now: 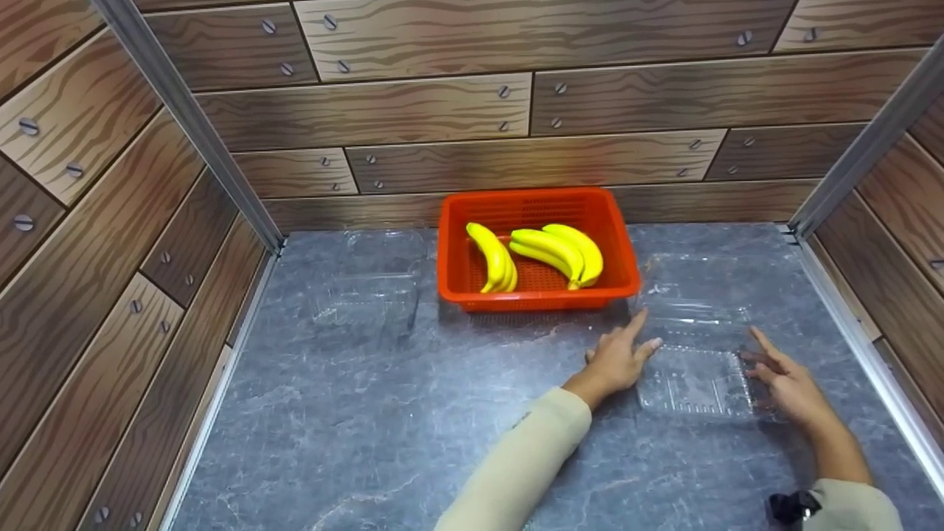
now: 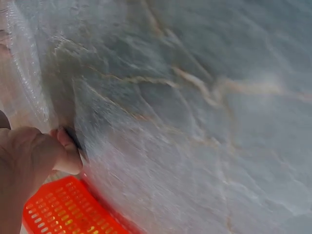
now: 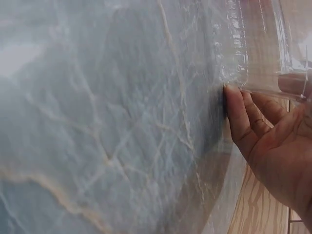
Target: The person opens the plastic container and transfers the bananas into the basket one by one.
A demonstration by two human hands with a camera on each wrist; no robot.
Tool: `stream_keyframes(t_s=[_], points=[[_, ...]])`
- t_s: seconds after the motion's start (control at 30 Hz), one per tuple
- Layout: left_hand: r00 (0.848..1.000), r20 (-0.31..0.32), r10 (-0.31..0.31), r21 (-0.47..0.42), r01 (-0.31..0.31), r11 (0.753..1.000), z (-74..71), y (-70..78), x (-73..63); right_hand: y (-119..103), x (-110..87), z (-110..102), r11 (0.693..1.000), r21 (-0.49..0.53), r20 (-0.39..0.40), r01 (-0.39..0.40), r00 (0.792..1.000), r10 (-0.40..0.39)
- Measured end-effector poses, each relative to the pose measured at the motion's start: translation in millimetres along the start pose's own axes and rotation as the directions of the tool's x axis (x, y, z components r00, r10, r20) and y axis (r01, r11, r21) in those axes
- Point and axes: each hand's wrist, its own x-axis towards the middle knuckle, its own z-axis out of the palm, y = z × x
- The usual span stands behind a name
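A clear plastic clamshell container (image 1: 697, 380) lies on the grey marbled table at the right, its lid (image 1: 700, 280) folded back away from the person. My left hand (image 1: 616, 358) is at the container's left side, index finger stretched forward and thumb at the near tray's edge. On the opposite side, my right hand (image 1: 793, 387) has its fingers extended at the container's edge. The right wrist view has these fingertips (image 3: 233, 95) right at the ribbed plastic wall. Behind my left hand stands a red plastic basket (image 1: 538, 301) with yellow bananas (image 1: 560, 254) in it.
Another clear plastic container (image 1: 365, 302) stands to the basket's left, its lid also raised back. Wood-patterned walls (image 1: 442, 114) enclose the table at the back and both sides, with metal strips (image 1: 848, 310) along the edges.
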Motion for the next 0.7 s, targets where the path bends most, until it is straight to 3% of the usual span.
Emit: stream_keyframes(t_s=[0.17,0.33,0.5,0.7], points=[[0.999,0.043,-0.017,0.015,0.017,1.000,-3.8,5.4,4.7,-1,1.4,-4,1.000,0.007,-0.033,0.002,0.999,-0.002],[0.996,0.084,0.004,-0.012,-0.003,1.000,-7.7,3.9,7.4,-1,5.0,-7,0.999,0.029,-0.007,-0.024,1.000,0.025],[0.996,0.092,0.024,-0.036,-0.021,0.999,-10.7,1.8,8.4,-2,10.8,-9,0.999,-0.008,0.013,-0.049,0.999,0.049],[0.994,0.108,0.031,-0.073,-0.023,0.997,-13.6,-1.7,8.9,-5,14.8,-10,0.998,0.021,0.020,-0.056,0.998,0.056]])
